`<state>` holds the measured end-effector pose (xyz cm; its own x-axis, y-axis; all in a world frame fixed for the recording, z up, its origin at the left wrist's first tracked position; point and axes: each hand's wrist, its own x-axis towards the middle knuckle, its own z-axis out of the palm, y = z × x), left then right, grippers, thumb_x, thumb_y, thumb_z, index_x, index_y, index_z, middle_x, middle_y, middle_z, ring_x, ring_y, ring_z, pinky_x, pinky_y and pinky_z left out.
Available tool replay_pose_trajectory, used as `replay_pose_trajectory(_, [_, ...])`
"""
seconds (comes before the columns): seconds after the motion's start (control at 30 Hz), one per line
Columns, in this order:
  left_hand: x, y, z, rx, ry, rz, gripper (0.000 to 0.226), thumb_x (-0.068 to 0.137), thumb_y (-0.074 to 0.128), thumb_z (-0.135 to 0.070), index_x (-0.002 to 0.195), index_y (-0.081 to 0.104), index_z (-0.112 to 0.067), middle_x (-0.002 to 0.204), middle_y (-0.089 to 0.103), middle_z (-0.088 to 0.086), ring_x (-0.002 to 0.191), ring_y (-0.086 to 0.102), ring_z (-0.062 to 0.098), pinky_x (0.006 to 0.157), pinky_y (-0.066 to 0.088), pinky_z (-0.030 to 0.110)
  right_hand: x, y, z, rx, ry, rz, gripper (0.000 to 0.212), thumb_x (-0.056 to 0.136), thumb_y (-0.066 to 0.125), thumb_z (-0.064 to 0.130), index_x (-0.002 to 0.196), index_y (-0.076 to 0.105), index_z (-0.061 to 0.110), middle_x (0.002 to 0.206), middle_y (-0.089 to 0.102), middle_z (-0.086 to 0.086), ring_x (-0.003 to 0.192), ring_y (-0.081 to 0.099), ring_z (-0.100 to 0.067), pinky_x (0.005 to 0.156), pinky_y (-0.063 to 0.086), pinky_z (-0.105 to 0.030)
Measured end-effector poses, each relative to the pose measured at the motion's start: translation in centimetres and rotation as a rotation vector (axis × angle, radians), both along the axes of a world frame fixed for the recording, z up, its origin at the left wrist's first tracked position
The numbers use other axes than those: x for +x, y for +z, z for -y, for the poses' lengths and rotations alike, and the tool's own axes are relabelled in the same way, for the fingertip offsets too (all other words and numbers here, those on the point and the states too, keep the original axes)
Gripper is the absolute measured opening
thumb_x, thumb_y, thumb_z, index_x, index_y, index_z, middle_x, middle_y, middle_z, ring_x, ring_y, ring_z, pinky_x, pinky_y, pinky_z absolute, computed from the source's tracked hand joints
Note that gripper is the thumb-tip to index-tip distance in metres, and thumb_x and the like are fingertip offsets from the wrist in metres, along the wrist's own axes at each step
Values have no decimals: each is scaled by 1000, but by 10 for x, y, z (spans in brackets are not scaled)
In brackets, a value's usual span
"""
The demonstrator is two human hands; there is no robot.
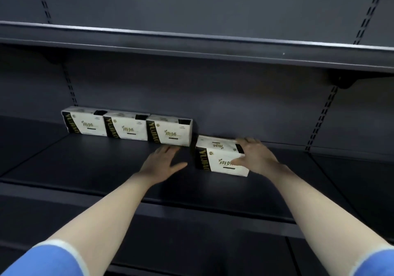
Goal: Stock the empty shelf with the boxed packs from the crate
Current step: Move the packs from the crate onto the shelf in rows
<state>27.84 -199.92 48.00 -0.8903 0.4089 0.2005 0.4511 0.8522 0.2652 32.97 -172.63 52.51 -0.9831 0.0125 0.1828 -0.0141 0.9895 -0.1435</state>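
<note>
The fourth pack (221, 158) stands on the dark shelf (106, 165) just to the right of the row of three packs (128, 126), set forward of that row and turned slightly askew, with a narrow gap between it and the row's right-hand end. The right hand (255, 156) grips this pack from its right side, fingers curled over the top rear corner and the thumb laid across the printed front. The left hand (164, 158) hovers low over the shelf in front of the row's right end, fingers spread and holding nothing; whether its fingertips touch the nearest pack of the row cannot be told. The main risk, as I judge it, is the skew: pushed back at this angle, the pack's near left corner could catch the row's last pack and shove it sideways or knock it out of line, and a hard push could tip the light pack backward against the back wall (234, 105) instead of sliding it flat. The one-sided grip could also let the pack swivel as it moves. The pack sits well back from the shelf's front edge (191, 203), so a fall off the front seems unlikely. There is plenty of bare shelf to the right of the row, out to the slotted upright (319, 122), and bare room in front of the row. The shelf above (191, 43) hangs well over the pack tops. The crate is not in view.
</note>
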Motion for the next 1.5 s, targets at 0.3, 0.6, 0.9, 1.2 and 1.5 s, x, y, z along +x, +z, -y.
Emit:
replay_pose_trajectory(0.3, [-17, -38, -3, -34, 140, 64, 58, 96, 35, -56, 146, 33, -27, 155, 25, 0, 143, 20, 19, 115, 15, 34, -16, -31, 0, -16, 5, -241, 66, 84, 66, 35, 143, 36, 28, 138, 33, -13, 130, 28, -27, 101, 36, -40])
replay_pose_trajectory(0.6, [-25, -39, -4, -5, 132, 46, 56, 96, 36, -56, 145, 35, -29, 155, 26, -1, 144, 21, 17, 116, 15, 34, -64, -34, 10, 12, -64, -170, 65, 91, 57, 34, 146, 24, 30, 145, 23, -13, 141, 12, -26, 92, 47, -43])
replay_pose_trajectory(0.9, [-27, -41, -5, -30, 132, 53, 57, 95, 32, -58, 146, 31, -31, 157, 23, -3, 144, 17, 16, 117, 13, 34, -98, -30, 11, 94, -96, -112, 69, 94, 51, 36, 149, 10, 31, 154, 14, -8, 139, 22, -29, 96, 44, -39])
replay_pose_trajectory(1.2, [-28, -44, -4, -36, 136, 28, 57, 95, 32, -58, 146, 32, -31, 156, 23, -2, 145, 17, 16, 117, 12, 34, -115, -31, 13, 89, -155, -104, 67, 92, 52, 39, 148, 16, 33, 155, 17, -6, 106, 59, -34, 76, 51, -36])
replay_pose_trajectory(1.5, [-27, -43, -3, -34, 137, 32, 93, 68, 1, -74, 145, 33, -33, 156, 25, -3, 144, 19, 15, 116, 13, 33, -112, -35, 15, 228, -164, -92, 72, 93, 44, 48, 149, 3, 28, 155, 10, -10, 119, 50, -33, 85, 48, -38])
